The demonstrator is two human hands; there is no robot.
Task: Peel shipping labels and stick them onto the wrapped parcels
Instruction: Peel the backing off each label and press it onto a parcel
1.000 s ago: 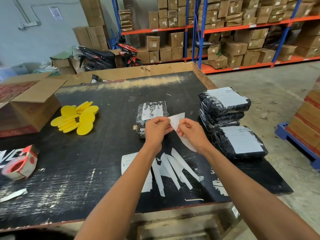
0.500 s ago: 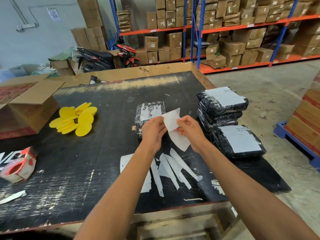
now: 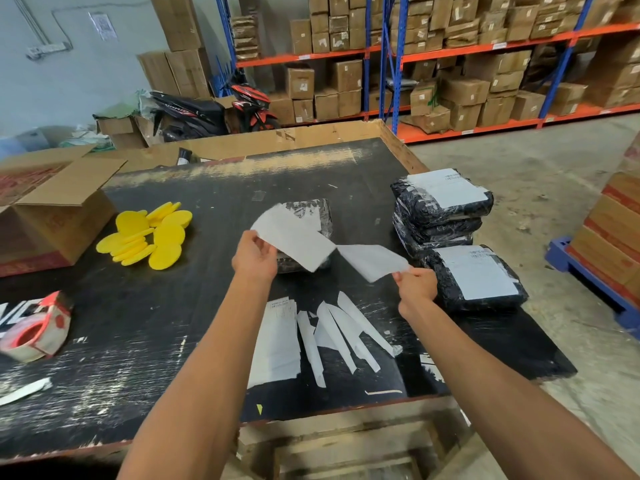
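Observation:
My left hand (image 3: 255,256) pinches a white shipping label (image 3: 294,235) by its left edge, held up over a black wrapped parcel (image 3: 320,211) in the middle of the table. My right hand (image 3: 415,287) pinches the white backing sheet (image 3: 372,261), pulled away to the right; the two sheets still meet at one corner. To the right stands a stack of black parcels with labels (image 3: 441,204), and one more labelled parcel (image 3: 476,277) lies in front of it. A small pile of labels (image 3: 277,341) lies near the front edge.
Peeled backing strips (image 3: 341,336) lie on the black table (image 3: 145,341). Yellow discs (image 3: 149,237) and an open cardboard box (image 3: 52,209) are at the left, a tape dispenser (image 3: 36,329) at the front left. Stacked boxes on a blue pallet (image 3: 588,271) stand to the right.
My hands have drawn apart, the right one moving right and down with the backing. The label has unfolded from a small pinched piece into a wide sheet over the parcel.

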